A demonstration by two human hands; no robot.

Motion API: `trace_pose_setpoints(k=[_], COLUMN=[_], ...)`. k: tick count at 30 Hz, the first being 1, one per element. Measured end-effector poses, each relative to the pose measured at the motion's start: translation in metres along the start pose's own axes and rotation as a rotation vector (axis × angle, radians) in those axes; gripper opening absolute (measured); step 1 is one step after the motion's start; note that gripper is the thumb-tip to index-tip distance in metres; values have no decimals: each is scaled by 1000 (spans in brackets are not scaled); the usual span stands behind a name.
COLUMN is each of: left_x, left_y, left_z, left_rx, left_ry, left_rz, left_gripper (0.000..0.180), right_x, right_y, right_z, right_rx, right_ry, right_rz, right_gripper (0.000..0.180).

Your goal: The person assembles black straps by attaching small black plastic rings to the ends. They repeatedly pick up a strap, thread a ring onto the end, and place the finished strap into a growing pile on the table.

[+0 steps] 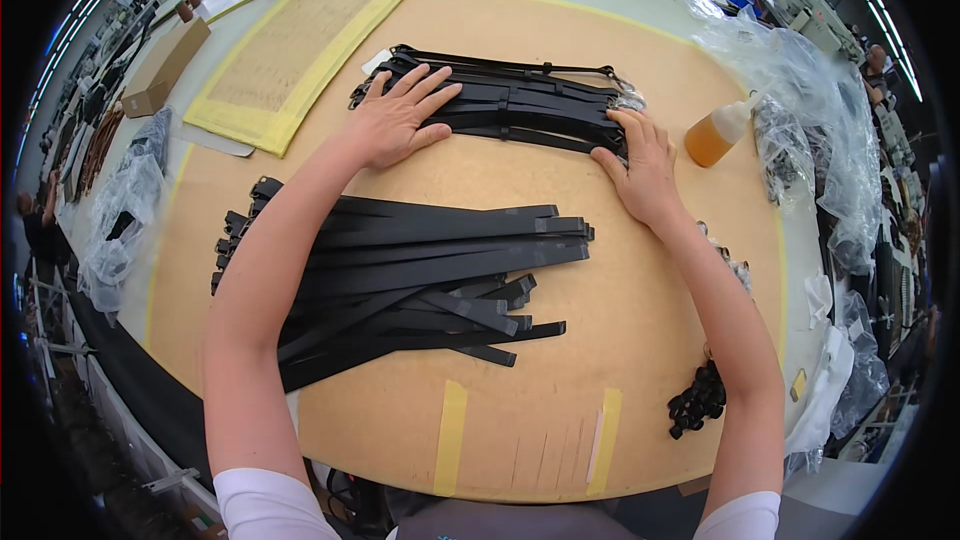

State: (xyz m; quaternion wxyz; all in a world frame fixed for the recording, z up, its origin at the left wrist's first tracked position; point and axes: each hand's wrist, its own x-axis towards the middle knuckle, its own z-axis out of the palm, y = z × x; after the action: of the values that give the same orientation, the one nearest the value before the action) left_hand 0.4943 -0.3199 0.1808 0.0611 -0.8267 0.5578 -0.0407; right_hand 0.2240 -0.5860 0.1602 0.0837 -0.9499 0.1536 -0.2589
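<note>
A stack of black straps (490, 100) with slides and metal hardware at its ends lies across the far middle of the board. My left hand (392, 120) rests on its left part, palm down and fingers spread. At the right end, my right hand (642, 162) touches the straps with fingers slightly bent and thumb apart, next to silvery clasps (630, 97). Nearer me, a looser pile of flat black straps (430, 250) fans out to the right, its buckled ends at the left partly behind my left forearm.
Right of the stack stands a bottle of amber liquid (712, 136). Small black parts (697, 402) lie beside my right forearm. A yellow-taped panel (300, 60) and a cardboard box (165, 68) are at the far left. Clear plastic bags (800, 90) line the right side.
</note>
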Motion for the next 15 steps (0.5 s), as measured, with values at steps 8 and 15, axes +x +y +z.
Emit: trace_pose_setpoints(k=[8,15], left_x=[-5,-156], left_y=[8,35], left_z=[-6,-82], left_rx=[167,-43], left_ry=[216,266], left_rz=[26,132], left_gripper=[62,54], right_x=[-5,-61], right_y=[-4,-48], right_z=[-9,-61], right_rx=[-39,488], right_ry=[230,-102], right_rz=[-188,-117], right_gripper=[52,25])
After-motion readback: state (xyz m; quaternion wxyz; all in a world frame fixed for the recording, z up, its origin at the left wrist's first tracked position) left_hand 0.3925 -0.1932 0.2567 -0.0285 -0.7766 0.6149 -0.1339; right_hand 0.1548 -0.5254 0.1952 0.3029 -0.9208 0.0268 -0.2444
